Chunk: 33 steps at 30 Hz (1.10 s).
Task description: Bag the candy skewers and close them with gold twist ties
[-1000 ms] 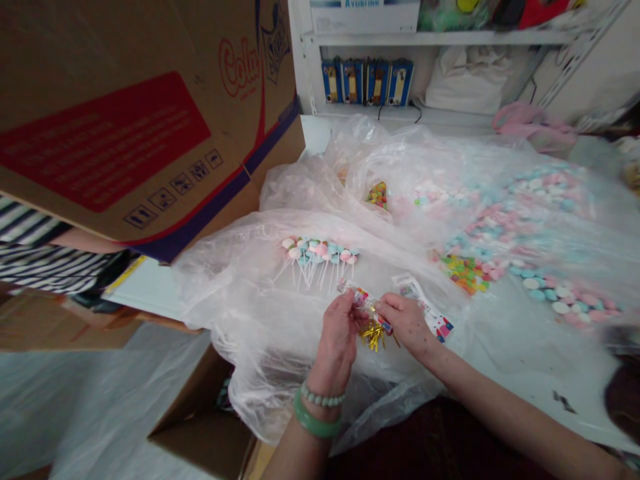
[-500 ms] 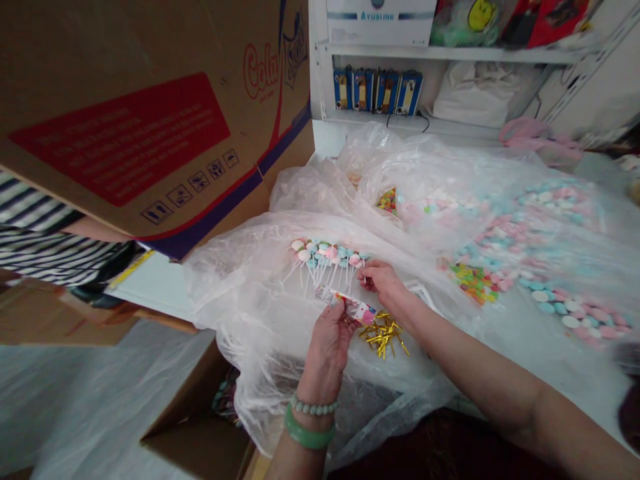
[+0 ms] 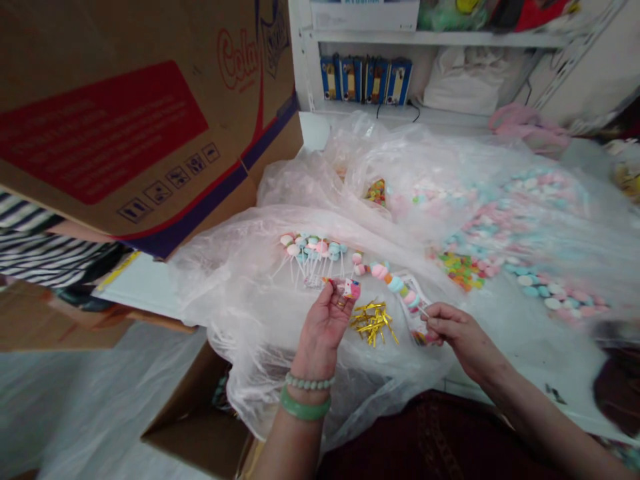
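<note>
My left hand (image 3: 327,317) is closed on a small printed clear plastic bag (image 3: 350,288), held near the middle of the plastic-covered table. With its fingers pinched, my right hand (image 3: 447,327) grips the white stick of a candy skewer (image 3: 395,285) threaded with pink, blue and orange pieces. The skewer points up and left, its tip close to the bag. Several more candy skewers (image 3: 313,247) lie side by side just beyond my left hand, sticks toward me. Between my hands rests a pile of gold twist ties (image 3: 375,323). Further printed bags (image 3: 417,327) lie under the skewer.
A large cardboard box (image 3: 150,120) stands at the left, with a striped sleeve (image 3: 30,233) behind it. Loose pink and blue candies (image 3: 555,293) and gummy pieces (image 3: 463,270) lie to the right. An open carton (image 3: 195,433) sits below the table edge. Shelves (image 3: 440,38) are behind.
My right hand has moved right and toward me, drawing one candy skewer away from the row. My left hand still holds the bag. The view has shifted slightly.
</note>
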Each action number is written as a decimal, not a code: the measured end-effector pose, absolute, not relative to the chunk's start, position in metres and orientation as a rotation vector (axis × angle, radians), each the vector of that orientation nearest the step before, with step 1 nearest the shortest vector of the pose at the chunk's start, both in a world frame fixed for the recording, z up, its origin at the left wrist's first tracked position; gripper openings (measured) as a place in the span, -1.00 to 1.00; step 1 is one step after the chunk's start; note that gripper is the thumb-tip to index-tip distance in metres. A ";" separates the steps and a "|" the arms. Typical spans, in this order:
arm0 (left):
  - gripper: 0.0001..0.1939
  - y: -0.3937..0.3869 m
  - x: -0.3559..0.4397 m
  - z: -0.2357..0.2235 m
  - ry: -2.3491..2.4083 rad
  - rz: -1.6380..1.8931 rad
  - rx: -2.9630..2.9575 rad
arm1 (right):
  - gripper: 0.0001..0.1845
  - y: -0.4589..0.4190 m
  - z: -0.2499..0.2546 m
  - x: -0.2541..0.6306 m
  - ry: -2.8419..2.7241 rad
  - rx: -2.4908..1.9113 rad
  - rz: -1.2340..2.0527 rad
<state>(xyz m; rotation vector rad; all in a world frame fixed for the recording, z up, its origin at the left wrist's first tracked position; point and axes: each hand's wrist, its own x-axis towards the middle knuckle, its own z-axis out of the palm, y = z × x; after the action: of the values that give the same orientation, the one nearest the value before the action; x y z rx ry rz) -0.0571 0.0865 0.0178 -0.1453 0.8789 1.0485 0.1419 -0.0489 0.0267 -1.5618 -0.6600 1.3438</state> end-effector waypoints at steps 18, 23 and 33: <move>-0.74 0.081 -0.029 0.036 0.887 1.009 -0.043 | -0.83 -0.072 0.016 0.161 -1.065 -1.675 1.025; -0.75 0.080 -0.023 0.033 0.911 0.988 -0.038 | -0.80 -0.079 0.012 0.165 -1.175 -1.738 0.763; -0.75 0.075 -0.015 0.031 0.943 1.027 0.031 | -0.78 -0.087 0.016 0.162 -1.437 -1.701 0.319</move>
<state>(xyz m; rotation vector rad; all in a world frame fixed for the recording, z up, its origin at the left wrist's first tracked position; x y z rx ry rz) -0.0153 0.0750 0.0312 0.0313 0.9433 1.0269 0.1617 -0.0871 0.0158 -1.7009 -1.4367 0.3189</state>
